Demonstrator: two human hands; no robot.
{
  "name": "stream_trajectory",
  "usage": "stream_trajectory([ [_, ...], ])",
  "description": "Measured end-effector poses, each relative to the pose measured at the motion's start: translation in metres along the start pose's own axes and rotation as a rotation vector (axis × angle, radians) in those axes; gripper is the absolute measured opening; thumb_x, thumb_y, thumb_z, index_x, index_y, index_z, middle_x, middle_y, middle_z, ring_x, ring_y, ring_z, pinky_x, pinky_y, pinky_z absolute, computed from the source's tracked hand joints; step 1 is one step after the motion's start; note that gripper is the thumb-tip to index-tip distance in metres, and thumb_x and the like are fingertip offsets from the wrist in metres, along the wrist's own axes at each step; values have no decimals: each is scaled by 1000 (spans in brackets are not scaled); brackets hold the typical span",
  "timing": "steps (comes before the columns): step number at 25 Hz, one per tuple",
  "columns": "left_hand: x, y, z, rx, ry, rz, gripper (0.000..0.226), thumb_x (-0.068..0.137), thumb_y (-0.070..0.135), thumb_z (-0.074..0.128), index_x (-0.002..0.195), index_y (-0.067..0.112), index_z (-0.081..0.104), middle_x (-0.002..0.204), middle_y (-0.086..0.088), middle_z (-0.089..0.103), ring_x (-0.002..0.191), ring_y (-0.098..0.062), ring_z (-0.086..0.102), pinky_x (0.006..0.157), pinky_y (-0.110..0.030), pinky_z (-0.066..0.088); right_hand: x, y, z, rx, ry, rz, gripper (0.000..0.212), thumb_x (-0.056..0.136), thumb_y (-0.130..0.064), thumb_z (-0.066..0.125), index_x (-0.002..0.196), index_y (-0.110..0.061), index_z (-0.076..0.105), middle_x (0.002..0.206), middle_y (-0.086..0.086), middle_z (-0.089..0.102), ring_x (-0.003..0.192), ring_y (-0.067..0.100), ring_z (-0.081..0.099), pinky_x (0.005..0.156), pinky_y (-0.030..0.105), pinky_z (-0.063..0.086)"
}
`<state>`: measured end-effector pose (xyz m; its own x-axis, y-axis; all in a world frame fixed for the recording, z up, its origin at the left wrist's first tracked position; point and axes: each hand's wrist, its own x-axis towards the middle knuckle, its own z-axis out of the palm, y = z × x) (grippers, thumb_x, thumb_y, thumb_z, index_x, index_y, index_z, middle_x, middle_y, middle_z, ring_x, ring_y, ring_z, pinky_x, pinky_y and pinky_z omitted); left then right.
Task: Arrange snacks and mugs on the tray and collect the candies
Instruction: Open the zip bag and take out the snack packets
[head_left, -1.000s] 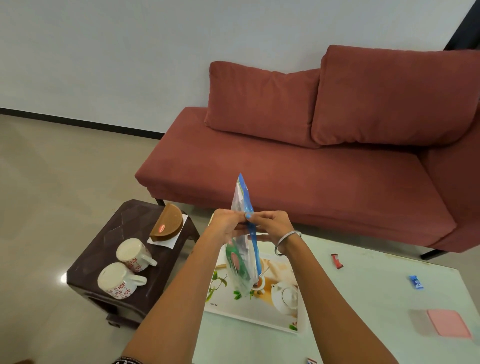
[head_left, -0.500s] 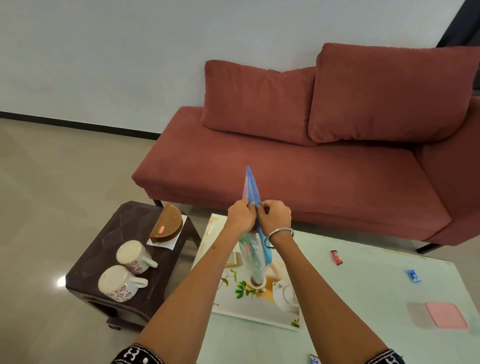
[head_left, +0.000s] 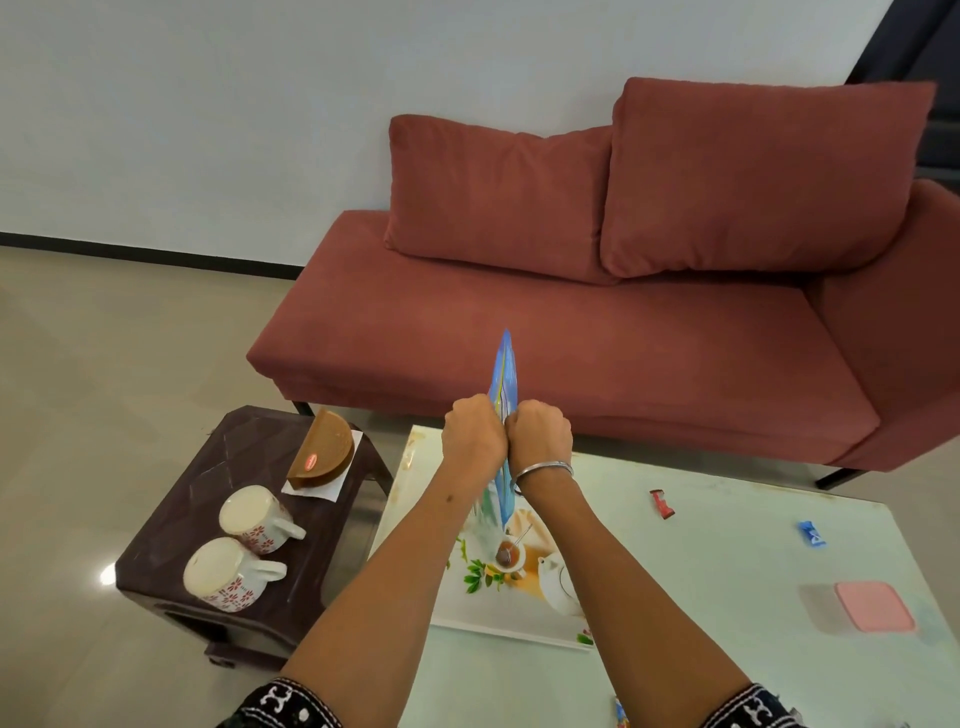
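My left hand and my right hand both grip a blue and clear snack bag, held upright and edge-on above the printed tray on the glass table. Two white mugs with red flowers lie on their sides on the dark side table. A brown half-round snack pack stands on a white napkin behind them. On the glass lie a red candy and a blue candy; another candy shows at the bottom edge.
A pink square pad lies at the right of the glass table. A red sofa with two cushions stands right behind the table. Beige floor stretches to the left of the side table.
Both hands have closed tighter around the bag and pressed together, fists side by side. The bag has turned edge-on. The view has shifted slightly.
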<state>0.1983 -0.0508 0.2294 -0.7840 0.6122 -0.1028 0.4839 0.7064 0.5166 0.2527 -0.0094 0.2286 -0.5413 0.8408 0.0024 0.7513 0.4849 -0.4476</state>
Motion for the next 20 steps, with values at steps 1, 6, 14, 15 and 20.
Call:
stream_trajectory([
  [1,-2,1,1,31,5,13,20,90,9,44,97,-1,60,105,-21,63,96,-37,60,65,-35,40,0,1,3,-3,-6,8,24,92,-7,41,91,5,62,97,22,65,88,39,61,66,34,39],
  [6,-2,-1,-3,-143,-33,23,22,92,13,43,89,-3,58,101,-24,63,94,-38,58,66,-33,34,0,9,9,311,18,131,26,89,-15,46,69,-1,55,68,15,56,67,29,50,58,30,31],
  [14,3,-16,3,-455,-223,-198,48,92,42,45,96,-3,59,100,-21,64,95,-38,62,85,-45,52,-2,14,21,559,-240,190,31,94,-21,46,72,-3,58,74,17,59,69,26,49,62,29,35],
  [15,4,-15,4,-399,-258,-193,49,93,41,43,103,-4,59,107,-22,64,100,-38,61,87,-44,51,-3,14,24,535,-212,191,32,95,-21,44,76,-1,60,80,19,62,73,28,52,63,30,37],
  [20,5,-8,8,-157,-147,-146,39,97,23,38,104,-6,62,112,-25,64,104,-38,59,80,-36,43,-1,9,19,303,-132,204,37,93,-24,45,60,-8,53,91,25,66,76,34,53,63,32,36],
])
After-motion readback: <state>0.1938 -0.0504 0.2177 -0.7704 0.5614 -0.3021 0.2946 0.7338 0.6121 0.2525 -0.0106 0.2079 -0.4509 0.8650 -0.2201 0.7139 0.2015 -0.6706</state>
